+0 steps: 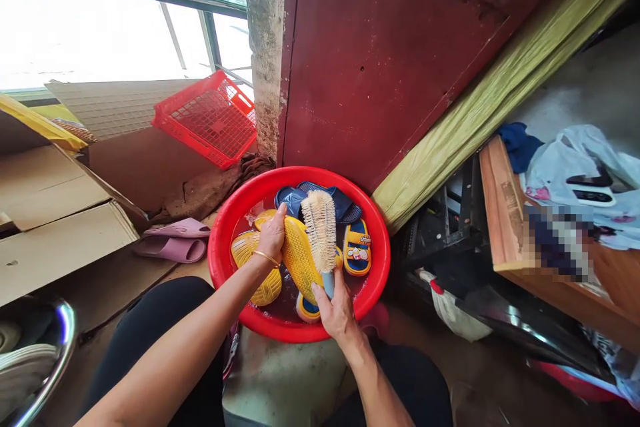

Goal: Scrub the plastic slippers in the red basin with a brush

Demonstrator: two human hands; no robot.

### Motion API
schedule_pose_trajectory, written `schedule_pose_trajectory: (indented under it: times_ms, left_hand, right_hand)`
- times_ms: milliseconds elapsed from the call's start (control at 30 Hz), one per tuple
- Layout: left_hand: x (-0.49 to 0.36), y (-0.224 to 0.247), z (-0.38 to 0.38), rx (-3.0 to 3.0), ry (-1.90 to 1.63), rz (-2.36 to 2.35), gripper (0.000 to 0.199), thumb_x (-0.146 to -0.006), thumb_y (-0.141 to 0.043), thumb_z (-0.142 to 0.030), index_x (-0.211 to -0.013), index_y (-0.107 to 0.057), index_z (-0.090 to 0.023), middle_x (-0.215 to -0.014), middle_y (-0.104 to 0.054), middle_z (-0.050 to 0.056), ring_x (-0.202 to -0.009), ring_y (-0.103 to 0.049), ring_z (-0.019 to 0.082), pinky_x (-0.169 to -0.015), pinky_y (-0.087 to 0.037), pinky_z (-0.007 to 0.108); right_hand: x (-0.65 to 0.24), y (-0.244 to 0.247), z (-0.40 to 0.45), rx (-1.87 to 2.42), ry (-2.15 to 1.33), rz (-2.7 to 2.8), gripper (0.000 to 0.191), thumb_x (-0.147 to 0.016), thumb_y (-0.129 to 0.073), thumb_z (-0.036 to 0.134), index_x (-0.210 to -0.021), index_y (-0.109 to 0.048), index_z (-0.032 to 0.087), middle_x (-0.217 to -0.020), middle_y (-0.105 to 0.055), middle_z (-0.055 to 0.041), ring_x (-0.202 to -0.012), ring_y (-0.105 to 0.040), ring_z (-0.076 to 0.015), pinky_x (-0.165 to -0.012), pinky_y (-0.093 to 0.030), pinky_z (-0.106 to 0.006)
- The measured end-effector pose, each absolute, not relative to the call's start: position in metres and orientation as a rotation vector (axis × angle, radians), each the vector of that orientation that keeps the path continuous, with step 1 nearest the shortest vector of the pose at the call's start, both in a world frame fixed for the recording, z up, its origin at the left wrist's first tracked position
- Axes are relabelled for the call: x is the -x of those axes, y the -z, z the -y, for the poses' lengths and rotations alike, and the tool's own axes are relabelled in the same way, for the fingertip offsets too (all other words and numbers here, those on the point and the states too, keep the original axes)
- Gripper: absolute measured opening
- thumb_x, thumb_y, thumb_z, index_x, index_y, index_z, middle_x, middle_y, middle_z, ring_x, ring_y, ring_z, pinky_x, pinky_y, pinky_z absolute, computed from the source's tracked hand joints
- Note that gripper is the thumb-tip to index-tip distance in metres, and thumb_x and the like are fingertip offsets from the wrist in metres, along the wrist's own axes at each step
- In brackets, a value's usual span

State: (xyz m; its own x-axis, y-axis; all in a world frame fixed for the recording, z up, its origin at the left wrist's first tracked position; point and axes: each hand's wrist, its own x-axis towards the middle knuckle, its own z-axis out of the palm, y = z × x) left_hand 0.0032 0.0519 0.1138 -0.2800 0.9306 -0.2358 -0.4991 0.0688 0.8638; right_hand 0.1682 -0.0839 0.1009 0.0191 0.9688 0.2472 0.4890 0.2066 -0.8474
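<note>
My left hand point(271, 239) is wrapped round a yellow slipper point(300, 250) held above the wash water, its textured sole facing up. In my right hand point(335, 307) is a scrub brush point(321, 230), gripped by its light blue handle, with pale bristles toward me beside the slipper. Both are over a red basin point(224, 287) of dark, sudsy water. Around them in the basin lie another yellow slipper point(267, 288), navy slippers point(345, 203) at the back, a small yellow and blue child's sandal point(357, 248) at the right and a partly hidden one point(309, 309) in front.
Pink slippers point(175, 243) lie on the floor left of the basin. A red plastic crate point(213, 120) leans behind, near cardboard boxes point(60, 227). A dark red door point(370, 73) rises behind the basin. At the right stand a wooden drawer point(505, 207) and plastic bags point(575, 167).
</note>
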Motion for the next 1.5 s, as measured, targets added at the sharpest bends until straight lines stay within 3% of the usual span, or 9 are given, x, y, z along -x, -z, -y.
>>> schedule_pose_trajectory:
  times_ms: [333,433,533,900,1067,1133,1267,1367,1500]
  left_hand:
    - [0.011,-0.150,-0.047,-0.681,-1.630,-1.230,0.048,-0.078,-0.060,-0.066,-0.068,-0.061,-0.020,-0.057,-0.057,-0.003,-0.053,-0.051,0.014,-0.057,-0.044,0.027]
    - [0.035,-0.176,-0.046,-1.032,-1.945,-1.412,0.044,-0.090,-0.050,-0.057,-0.077,-0.066,-0.018,-0.069,-0.060,-0.001,-0.064,-0.053,0.013,-0.066,-0.046,0.026]
    - [0.053,-0.177,-0.049,-1.397,-2.062,-1.548,0.029,-0.090,-0.056,-0.045,-0.087,-0.066,-0.017,-0.084,-0.064,0.001,-0.077,-0.056,0.013,-0.079,-0.046,0.026]
    - [0.023,-0.103,-0.030,-1.926,-1.013,-1.297,0.024,-0.078,-0.067,-0.048,-0.068,-0.065,-0.026,-0.065,-0.065,0.003,-0.063,-0.056,0.020,-0.069,-0.041,0.031]
    - [-0.060,-0.108,-0.029,-1.807,-0.874,-1.007,0.022,-0.071,-0.076,-0.046,-0.085,-0.073,-0.029,-0.091,-0.072,0.009,-0.094,-0.062,0.030,-0.095,-0.043,0.039]
    - [-0.104,-0.105,-0.039,-1.834,-0.807,-0.962,0.037,-0.068,-0.078,-0.042,-0.101,-0.073,-0.029,-0.110,-0.070,0.012,-0.113,-0.059,0.035,-0.107,-0.037,0.044]
    - [-0.165,-0.087,-0.068,-1.928,-0.614,-1.119,0.076,-0.059,-0.082,-0.035,-0.131,-0.056,-0.026,-0.150,-0.046,0.018,-0.142,-0.034,0.043,-0.116,-0.020,0.054]
    - [-0.172,-0.066,-0.083,-1.868,-0.546,-1.192,0.077,-0.044,-0.088,-0.038,-0.115,-0.063,-0.023,-0.137,-0.056,0.022,-0.135,-0.042,0.048,-0.112,-0.023,0.057]
    - [-0.152,-0.048,-0.084,-1.781,-0.534,-1.204,0.051,-0.032,-0.090,-0.041,-0.073,-0.063,-0.025,-0.093,-0.071,0.014,-0.110,-0.061,0.044,-0.101,-0.037,0.051]
  right_hand:
    - [-0.178,-0.105,0.073,1.349,-0.711,1.492,0.041,-0.089,-0.061,0.038,-0.125,-0.062,0.017,-0.117,-0.070,-0.0129,-0.109,-0.066,-0.0272,-0.095,-0.054,-0.039]
    - [-0.203,-0.114,0.064,1.373,-0.736,1.203,0.047,-0.088,-0.063,0.046,-0.124,-0.060,0.017,-0.116,-0.070,-0.0128,-0.097,-0.070,-0.0256,-0.076,-0.061,-0.035]
    - [-0.232,-0.122,0.057,1.426,-0.706,0.935,0.057,-0.083,-0.067,0.050,-0.128,-0.055,0.017,-0.106,-0.073,-0.0110,-0.079,-0.072,-0.0230,-0.054,-0.058,-0.029]
    - [-0.251,-0.136,0.070,1.501,-0.814,0.974,0.040,-0.081,-0.068,0.050,-0.104,-0.063,0.018,-0.086,-0.073,-0.0045,-0.060,-0.067,-0.0155,-0.046,-0.049,-0.023]
    - [-0.258,-0.140,0.074,1.525,-0.750,0.973,0.048,-0.080,-0.067,0.053,-0.113,-0.062,0.019,-0.089,-0.074,-0.0044,-0.061,-0.070,-0.0176,-0.054,-0.053,-0.026]
    - [-0.260,-0.140,0.075,1.543,-0.741,0.952,0.054,-0.082,-0.064,0.055,-0.122,-0.059,0.019,-0.091,-0.074,-0.0043,-0.060,-0.069,-0.0171,-0.052,-0.052,-0.025]
    - [-0.269,-0.136,0.078,1.582,-0.778,0.952,0.054,-0.086,-0.058,0.058,-0.121,-0.060,0.017,-0.082,-0.073,-0.0036,-0.055,-0.066,-0.0157,-0.046,-0.048,-0.023]
    - [-0.280,-0.131,0.076,1.557,-0.810,0.993,0.050,-0.088,-0.055,0.059,-0.116,-0.063,0.018,-0.083,-0.072,-0.0046,-0.056,-0.066,-0.0155,-0.044,-0.046,-0.022]
    - [-0.289,-0.129,0.069,1.581,-0.804,1.050,0.049,-0.089,-0.055,0.058,-0.115,-0.065,0.018,-0.076,-0.071,-0.0029,-0.052,-0.064,-0.0152,-0.047,-0.048,-0.024]
